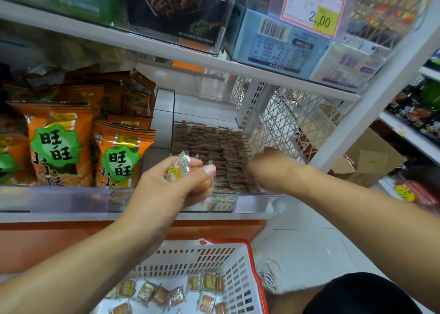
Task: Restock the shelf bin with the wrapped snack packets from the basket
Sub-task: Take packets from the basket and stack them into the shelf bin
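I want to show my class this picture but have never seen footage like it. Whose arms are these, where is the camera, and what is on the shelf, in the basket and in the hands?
There is no machine here: a person wears one wide-angle camera on the head, looking forward and down, so both arms reach in from the bottom edge. The left hand pinches a wrapped snack packet in front of the shelf. The right hand reaches into the clear shelf bin, among rows of small packets standing on edge; its fingers are hidden, so I cannot tell whether it holds anything. Left of the bin stand orange snack bags with green labels. Below, a white basket with a red rim holds more loose wrapped packets. A price tag reading 2.00 hangs on the shelf above.
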Available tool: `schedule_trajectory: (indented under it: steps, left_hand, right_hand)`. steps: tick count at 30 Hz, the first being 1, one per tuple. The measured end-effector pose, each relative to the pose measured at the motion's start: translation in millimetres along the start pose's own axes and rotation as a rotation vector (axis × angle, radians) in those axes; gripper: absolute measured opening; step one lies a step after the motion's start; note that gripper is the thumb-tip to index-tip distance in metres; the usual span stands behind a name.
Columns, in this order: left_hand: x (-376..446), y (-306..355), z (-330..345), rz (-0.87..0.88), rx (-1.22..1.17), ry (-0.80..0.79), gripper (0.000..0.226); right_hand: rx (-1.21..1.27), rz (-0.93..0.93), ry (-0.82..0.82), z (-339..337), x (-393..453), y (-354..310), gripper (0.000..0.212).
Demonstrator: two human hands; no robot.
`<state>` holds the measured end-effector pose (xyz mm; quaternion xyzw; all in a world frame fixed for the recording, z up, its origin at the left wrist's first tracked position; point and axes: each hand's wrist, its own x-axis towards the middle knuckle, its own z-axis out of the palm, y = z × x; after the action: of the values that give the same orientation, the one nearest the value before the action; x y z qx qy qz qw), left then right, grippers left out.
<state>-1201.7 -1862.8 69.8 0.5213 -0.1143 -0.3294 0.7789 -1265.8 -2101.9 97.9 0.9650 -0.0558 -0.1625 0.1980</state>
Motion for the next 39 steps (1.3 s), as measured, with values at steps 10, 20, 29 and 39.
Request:
schedule_trajectory:
  steps: [10,20,29,39]
  left_hand:
    - [-8.2,7.7,-4.4,-0.157,-0.227,-0.170,0.045]
    - [-19.6,14.1,-15.8,-0.235,-0.333,-0.192,0.054]
    - [-22.7,10.5,-10.0,-0.336,-0.360,-0.167,0.066]
    - [-26.9,22.9,-13.7,-0.320,-0.507,-0.233,0.064]
  right_hand:
    - [1.505,0.006,0.425,-29.7,-41.9,-86.0,0.054]
    - [1.766,0.015,0.558,-23.1,-62.2,-69.4,0.034]
    - [1.405,-0.076,0.807,-28.1,-70.9,-85.1,0.031]
    - [1.211,-0.084,0.787,-21.8,-69.5,-104.9,0.016]
